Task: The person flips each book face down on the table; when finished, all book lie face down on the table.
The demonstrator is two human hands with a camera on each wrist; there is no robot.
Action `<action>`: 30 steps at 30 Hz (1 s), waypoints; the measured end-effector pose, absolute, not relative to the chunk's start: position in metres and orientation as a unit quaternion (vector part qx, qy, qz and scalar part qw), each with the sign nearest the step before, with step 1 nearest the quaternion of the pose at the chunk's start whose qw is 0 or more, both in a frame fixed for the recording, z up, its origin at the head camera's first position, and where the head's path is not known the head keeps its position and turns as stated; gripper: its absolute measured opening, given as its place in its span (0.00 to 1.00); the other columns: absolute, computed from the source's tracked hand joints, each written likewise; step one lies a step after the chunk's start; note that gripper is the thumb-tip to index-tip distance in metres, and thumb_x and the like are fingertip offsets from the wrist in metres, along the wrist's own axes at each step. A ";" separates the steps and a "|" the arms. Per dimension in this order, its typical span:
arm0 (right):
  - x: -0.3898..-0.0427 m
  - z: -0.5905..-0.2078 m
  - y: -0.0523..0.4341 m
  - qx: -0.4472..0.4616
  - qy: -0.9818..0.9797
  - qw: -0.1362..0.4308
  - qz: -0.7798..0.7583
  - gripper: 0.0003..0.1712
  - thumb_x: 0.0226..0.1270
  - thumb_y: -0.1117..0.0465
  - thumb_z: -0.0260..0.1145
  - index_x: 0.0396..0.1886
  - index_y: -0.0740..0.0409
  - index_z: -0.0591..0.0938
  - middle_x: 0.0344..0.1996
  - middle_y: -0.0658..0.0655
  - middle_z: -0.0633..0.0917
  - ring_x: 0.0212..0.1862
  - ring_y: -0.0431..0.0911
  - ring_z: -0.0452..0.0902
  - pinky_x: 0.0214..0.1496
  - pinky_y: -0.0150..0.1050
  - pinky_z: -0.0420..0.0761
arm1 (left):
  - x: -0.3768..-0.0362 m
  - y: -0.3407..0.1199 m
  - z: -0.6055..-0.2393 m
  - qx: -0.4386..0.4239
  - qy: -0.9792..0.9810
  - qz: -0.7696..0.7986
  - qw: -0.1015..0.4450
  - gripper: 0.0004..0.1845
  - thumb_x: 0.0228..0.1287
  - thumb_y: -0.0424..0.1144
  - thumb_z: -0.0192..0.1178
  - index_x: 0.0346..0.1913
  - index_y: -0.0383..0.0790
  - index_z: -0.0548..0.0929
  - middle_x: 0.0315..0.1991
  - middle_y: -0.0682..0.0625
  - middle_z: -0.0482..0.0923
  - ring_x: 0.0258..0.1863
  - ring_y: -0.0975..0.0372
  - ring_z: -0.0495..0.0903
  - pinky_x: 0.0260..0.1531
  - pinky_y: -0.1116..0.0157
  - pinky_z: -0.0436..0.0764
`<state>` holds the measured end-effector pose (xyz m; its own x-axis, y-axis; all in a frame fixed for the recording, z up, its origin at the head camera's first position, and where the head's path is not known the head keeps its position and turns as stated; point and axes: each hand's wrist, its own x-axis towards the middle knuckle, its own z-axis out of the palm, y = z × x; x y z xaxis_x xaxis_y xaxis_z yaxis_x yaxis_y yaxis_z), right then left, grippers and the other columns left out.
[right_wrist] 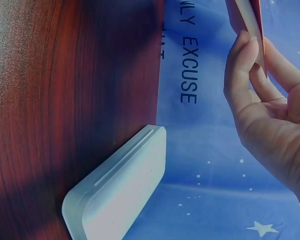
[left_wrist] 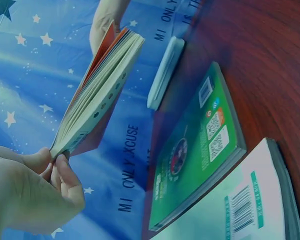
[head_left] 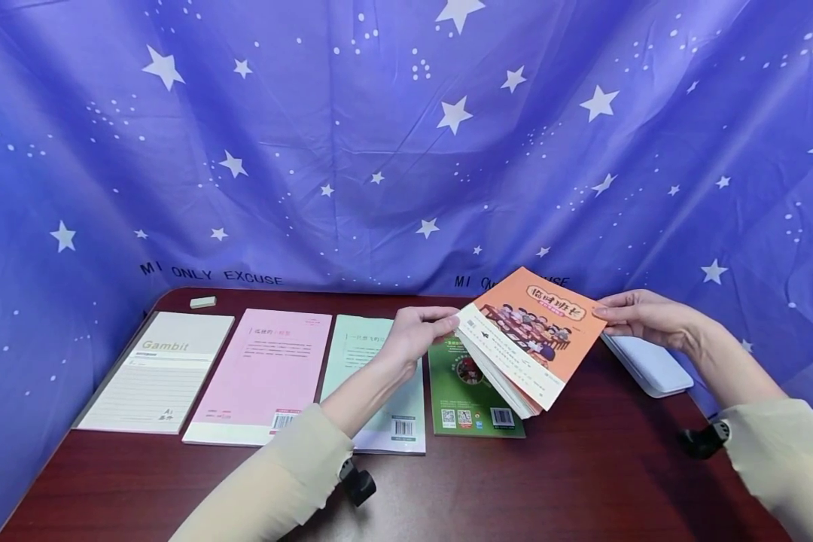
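Note:
An orange book [head_left: 538, 324] with a cartoon of children on its cover is held up, tilted, above the right half of the table. My left hand [head_left: 416, 339] pinches its left corner between thumb and fingers, as the left wrist view also shows [left_wrist: 45, 185]. At the opposite corner my right hand [head_left: 650, 320] pinches the book too. Its pages [left_wrist: 97, 87] fan slightly apart along the lower edge. Below it lies a green book [head_left: 477, 421], partly covered in the head view. A mint-green book [head_left: 386, 436] lies behind my left forearm.
Further left, a pink book [head_left: 271, 369] and a cream notebook marked Gambit [head_left: 159, 369] lie in the same row. A small eraser-like block [head_left: 203, 302] sits at the back edge. A white rounded case [head_left: 650, 369] lies at the right, under my right hand. A starry blue curtain [head_left: 379, 150] hangs behind the table.

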<state>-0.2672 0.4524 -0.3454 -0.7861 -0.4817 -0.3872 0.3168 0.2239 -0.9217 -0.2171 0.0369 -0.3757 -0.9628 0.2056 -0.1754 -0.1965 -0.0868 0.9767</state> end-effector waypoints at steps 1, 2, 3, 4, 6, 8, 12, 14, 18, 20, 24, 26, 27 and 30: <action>-0.267 -0.344 0.452 -0.057 0.717 0.321 -0.616 0.20 0.81 0.70 0.51 0.49 0.52 0.90 0.45 0.51 0.93 0.46 0.39 0.90 0.52 0.31 0.90 | -0.218 0.036 -0.374 0.002 0.657 0.741 0.138 0.14 0.69 0.33 0.66 0.55 0.35 0.88 0.49 0.39 0.89 0.35 0.66 0.84 0.43 0.72 0.88; -0.267 -0.343 0.451 -0.058 0.720 0.321 -0.612 0.20 0.82 0.70 0.51 0.49 0.52 0.90 0.45 0.51 0.93 0.46 0.39 0.89 0.52 0.32 0.90 | -0.218 0.036 -0.373 0.002 0.653 0.744 0.140 0.14 0.69 0.32 0.66 0.55 0.34 0.88 0.48 0.38 0.89 0.34 0.67 0.84 0.42 0.72 0.88; -0.267 -0.342 0.451 -0.058 0.722 0.322 -0.609 0.21 0.82 0.70 0.51 0.49 0.51 0.89 0.45 0.51 0.93 0.46 0.39 0.89 0.52 0.32 0.90 | -0.219 0.036 -0.371 0.001 0.647 0.749 0.141 0.14 0.69 0.31 0.66 0.55 0.34 0.88 0.48 0.38 0.89 0.33 0.67 0.84 0.41 0.73 0.88; -0.266 -0.341 0.450 -0.060 0.723 0.323 -0.608 0.21 0.82 0.70 0.51 0.49 0.51 0.89 0.45 0.51 0.93 0.47 0.39 0.89 0.53 0.32 0.90 | -0.220 0.036 -0.371 0.000 0.641 0.755 0.141 0.14 0.69 0.30 0.65 0.55 0.33 0.87 0.46 0.38 0.89 0.32 0.68 0.84 0.40 0.74 0.88; -0.266 -0.340 0.449 -0.066 0.723 0.327 -0.605 0.21 0.82 0.70 0.51 0.51 0.50 0.89 0.46 0.51 0.92 0.48 0.39 0.89 0.54 0.33 0.90 | -0.221 0.035 -0.370 -0.003 0.630 0.764 0.139 0.14 0.69 0.29 0.65 0.55 0.31 0.87 0.43 0.40 0.90 0.29 0.69 0.83 0.37 0.76 0.87; -0.265 -0.339 0.448 -0.077 0.720 0.331 -0.605 0.21 0.81 0.71 0.50 0.52 0.50 0.88 0.48 0.51 0.92 0.49 0.40 0.89 0.55 0.34 0.89 | -0.222 0.035 -0.369 -0.007 0.619 0.773 0.137 0.14 0.69 0.27 0.64 0.55 0.30 0.86 0.39 0.42 0.89 0.28 0.70 0.83 0.34 0.77 0.86; -0.264 -0.336 0.447 -0.096 0.713 0.338 -0.607 0.21 0.81 0.72 0.50 0.54 0.52 0.87 0.49 0.53 0.91 0.51 0.42 0.89 0.57 0.36 0.89 | -0.224 0.033 -0.368 -0.015 0.607 0.783 0.134 0.15 0.68 0.25 0.63 0.56 0.28 0.86 0.35 0.46 0.87 0.26 0.70 0.83 0.31 0.78 0.85; -0.263 -0.335 0.446 -0.099 0.721 0.335 -0.598 0.20 0.81 0.71 0.50 0.54 0.53 0.87 0.48 0.52 0.91 0.50 0.41 0.89 0.56 0.35 0.89 | -0.224 0.032 -0.367 -0.015 0.609 0.782 0.132 0.15 0.68 0.26 0.64 0.56 0.29 0.86 0.36 0.45 0.88 0.26 0.70 0.83 0.30 0.78 0.85; -0.262 -0.334 0.445 -0.104 0.753 0.319 -0.566 0.17 0.82 0.69 0.51 0.53 0.52 0.85 0.46 0.48 0.90 0.47 0.37 0.86 0.48 0.30 0.90 | -0.224 0.030 -0.365 -0.011 0.614 0.778 0.133 0.15 0.68 0.27 0.64 0.56 0.31 0.86 0.38 0.43 0.90 0.26 0.70 0.83 0.30 0.78 0.85; -0.263 -0.334 0.445 -0.106 0.762 0.312 -0.557 0.16 0.82 0.68 0.51 0.53 0.52 0.84 0.45 0.47 0.90 0.45 0.36 0.84 0.45 0.29 0.89 | -0.224 0.030 -0.364 -0.007 0.614 0.778 0.134 0.15 0.69 0.27 0.64 0.57 0.31 0.86 0.40 0.42 0.90 0.26 0.70 0.84 0.31 0.77 0.85; -0.262 -0.334 0.445 -0.113 0.760 0.300 -0.565 0.16 0.81 0.70 0.51 0.54 0.53 0.83 0.45 0.49 0.90 0.44 0.36 0.86 0.45 0.28 0.89 | -0.225 0.030 -0.361 -0.002 0.606 0.784 0.135 0.16 0.69 0.27 0.63 0.58 0.30 0.85 0.43 0.37 0.90 0.24 0.69 0.84 0.30 0.77 0.85; -0.262 -0.333 0.445 -0.115 0.756 0.291 -0.574 0.16 0.81 0.71 0.51 0.54 0.54 0.83 0.45 0.50 0.90 0.46 0.38 0.87 0.48 0.30 0.90 | -0.225 0.030 -0.359 0.001 0.602 0.787 0.136 0.16 0.70 0.27 0.62 0.59 0.30 0.84 0.47 0.34 0.88 0.25 0.69 0.85 0.30 0.77 0.86; -0.261 -0.333 0.444 -0.117 0.754 0.287 -0.579 0.16 0.80 0.72 0.51 0.53 0.54 0.83 0.45 0.50 0.91 0.46 0.38 0.87 0.49 0.30 0.90 | -0.225 0.030 -0.358 0.002 0.598 0.790 0.138 0.17 0.70 0.26 0.62 0.60 0.29 0.84 0.49 0.33 0.88 0.25 0.68 0.86 0.31 0.77 0.87; -0.260 -0.333 0.445 -0.121 0.738 0.280 -0.601 0.17 0.79 0.74 0.51 0.53 0.56 0.83 0.46 0.52 0.90 0.47 0.41 0.89 0.53 0.33 0.90 | -0.225 0.030 -0.357 0.006 0.584 0.799 0.144 0.18 0.71 0.26 0.61 0.62 0.29 0.82 0.54 0.30 0.85 0.27 0.67 0.88 0.37 0.75 0.89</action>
